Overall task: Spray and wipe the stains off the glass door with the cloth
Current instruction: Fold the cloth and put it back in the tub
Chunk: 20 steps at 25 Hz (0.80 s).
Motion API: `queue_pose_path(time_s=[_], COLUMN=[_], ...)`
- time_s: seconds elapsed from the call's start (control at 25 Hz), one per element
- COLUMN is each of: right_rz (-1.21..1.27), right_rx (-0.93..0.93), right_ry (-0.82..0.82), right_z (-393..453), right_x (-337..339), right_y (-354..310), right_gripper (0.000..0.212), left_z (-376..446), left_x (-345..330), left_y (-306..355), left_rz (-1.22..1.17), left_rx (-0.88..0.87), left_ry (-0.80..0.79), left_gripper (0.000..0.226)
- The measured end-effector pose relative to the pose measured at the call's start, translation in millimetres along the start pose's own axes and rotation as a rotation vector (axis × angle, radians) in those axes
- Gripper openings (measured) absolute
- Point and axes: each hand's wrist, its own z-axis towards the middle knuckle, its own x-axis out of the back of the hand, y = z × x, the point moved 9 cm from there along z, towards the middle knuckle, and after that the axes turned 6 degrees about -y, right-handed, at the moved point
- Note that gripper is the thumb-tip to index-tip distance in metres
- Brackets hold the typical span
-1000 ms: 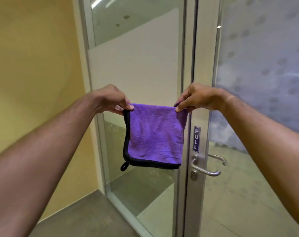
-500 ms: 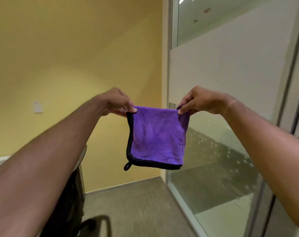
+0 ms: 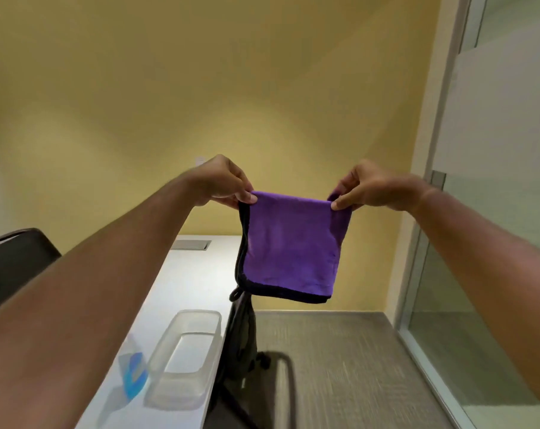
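Observation:
A folded purple cloth with a black hem hangs in front of me, held by its top corners. My left hand pinches the left corner and my right hand pinches the right corner. The glass panel with a frosted band stands at the far right, apart from the cloth. A spray bottle, clear with blue liquid, sits on the white table at lower left, partly hidden by my left forearm. The door with its handle is out of view.
A white table runs along the left, bearing a clear plastic container. A dark chair stands at the table's right edge and another chair back at far left. Grey carpet and a yellow wall lie ahead.
My view has swung left, away from the door with the handle, toward the yellow wall and table. Both hands keep the same hold on the cloth.

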Motion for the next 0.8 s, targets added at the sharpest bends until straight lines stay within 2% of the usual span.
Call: queue_pose_path(time_s=[0.36, 0.6, 0.8], right_rz=[-0.086, -0.236, -0.377], right_rx=[0.124, 0.220, 0.345], right_ry=[-0.163, -0.198, -0.194], right_z=[106.9, 165.5, 189.4], right_x=[-106.3, -127.4, -143.9], right_y=[-55.8, -76.7, -98.4], right_gripper=[0.019, 0.022, 0.026], left_z=[-12.4, 2.2, 19.1], left_x=[93.1, 125.6, 135.5], left_y=[-105.2, -125.2, -133.9], left_rz=[0.084, 0.148, 0.384], left_rx=[0.114, 0.169, 0.193], left_ry=[0.132, 0.158, 0.143], left_gripper=[0.009, 0.013, 0.020])
